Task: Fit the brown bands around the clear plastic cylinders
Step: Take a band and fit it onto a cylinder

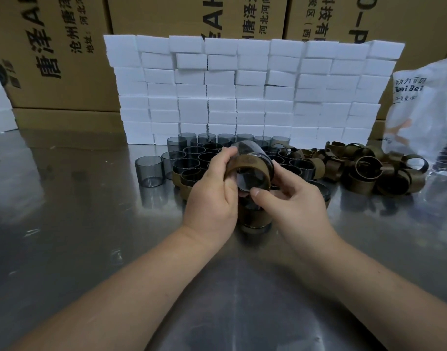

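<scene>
I hold a clear smoky plastic cylinder (250, 148) tilted above the table, with a brown band (253, 164) wrapped round its near end. My left hand (212, 191) grips the cylinder and band from the left, fingers curled over the top. My right hand (291, 198) pinches the band's lower right edge with thumb and fingers. Just under my hands stands another cylinder with a brown band (255, 216). Several bare cylinders (149, 171) stand in a cluster behind. A heap of loose brown bands (369, 171) lies to the right.
The work surface is a shiny metal table (78, 224). A wall of stacked white foam blocks (242, 92) rises behind the cylinders, with cardboard boxes (65, 46) beyond it. A white plastic bag (425, 110) sits at the far right.
</scene>
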`<state>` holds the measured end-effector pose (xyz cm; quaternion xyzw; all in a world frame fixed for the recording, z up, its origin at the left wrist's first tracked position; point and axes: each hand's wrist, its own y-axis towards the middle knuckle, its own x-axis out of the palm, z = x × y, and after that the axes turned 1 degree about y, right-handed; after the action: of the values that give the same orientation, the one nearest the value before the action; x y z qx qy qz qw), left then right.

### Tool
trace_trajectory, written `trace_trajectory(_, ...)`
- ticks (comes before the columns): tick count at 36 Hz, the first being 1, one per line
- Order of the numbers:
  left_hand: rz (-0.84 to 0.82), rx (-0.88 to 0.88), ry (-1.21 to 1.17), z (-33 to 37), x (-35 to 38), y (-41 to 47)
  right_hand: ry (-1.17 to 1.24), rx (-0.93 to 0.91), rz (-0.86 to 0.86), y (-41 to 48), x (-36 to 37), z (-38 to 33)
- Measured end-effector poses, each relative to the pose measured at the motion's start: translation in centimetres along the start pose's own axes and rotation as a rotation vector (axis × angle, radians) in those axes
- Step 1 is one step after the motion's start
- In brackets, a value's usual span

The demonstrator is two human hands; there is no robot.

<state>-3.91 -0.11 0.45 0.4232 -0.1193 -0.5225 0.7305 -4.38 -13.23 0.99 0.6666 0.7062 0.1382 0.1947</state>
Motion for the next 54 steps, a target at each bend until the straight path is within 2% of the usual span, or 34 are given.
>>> trace_trajectory(14, 0.0, -0.038, -0.075, 0.4, -0.5, 0.3, 0.088, 0.017, 0.079, 0.7, -0.4, 0.6)
trace_trajectory(25, 0.026, -0.198, -0.212, 0.6, -0.4, 0.5, 0.061, 0.009, 0.09, 1.0, -0.6, 0.4)
trace_trajectory(30, 0.037, -0.274, -0.345, 1.0, -0.5, 0.6, 0.045, 0.002, 0.108, 1.0, -0.8, 0.5)
trace_trajectory(46, 0.063, -0.345, -0.534, 0.7, -0.5, 1.1, 0.054, -0.036, 0.071, 1.0, -0.7, 0.1)
trace_trajectory(54, 0.074, -0.376, -0.546, 0.8, -0.6, 1.2, 0.115, -0.097, -0.029, 0.8, -0.5, -0.3)
